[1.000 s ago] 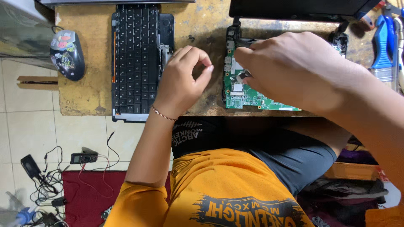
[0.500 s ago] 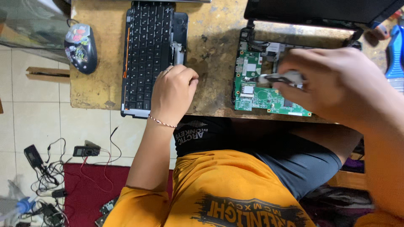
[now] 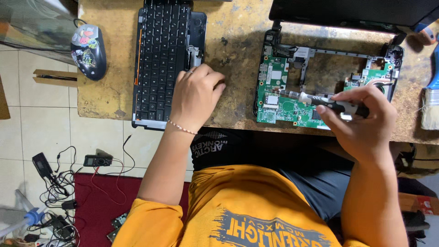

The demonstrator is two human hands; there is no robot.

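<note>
Screwdriver (image 3: 327,101) with a black grip and a pale shaft is lying across the fingers of the right hand (image 3: 361,121), which is closing around its handle in a pinch; the tip is pointing left over the green circuit board (image 3: 279,103). That board is sitting inside an opened laptop base (image 3: 327,68) on the worn wooden desk (image 3: 238,50), with the dark lid (image 3: 347,11) standing up behind it. Judging by its slim build, the tool is looking light and stiff, best gripped at the thicker black part, where the fingers are already sitting. The board is looking thin and fragile, so it seems wiser to take it by the edges than by the parts soldered on it.

The left hand (image 3: 194,96) is resting curled, fingers loosely folded and holding nothing that can be seen, its knuckles touching the right edge of a detached black keyboard (image 3: 160,59). A dark computer mouse (image 3: 89,51) with stickers is sitting at the left corner of the desk. A paintbrush (image 3: 430,107) is lying at the right edge. Tangled cables (image 3: 55,183) are spreading over the tiled floor below.
</note>
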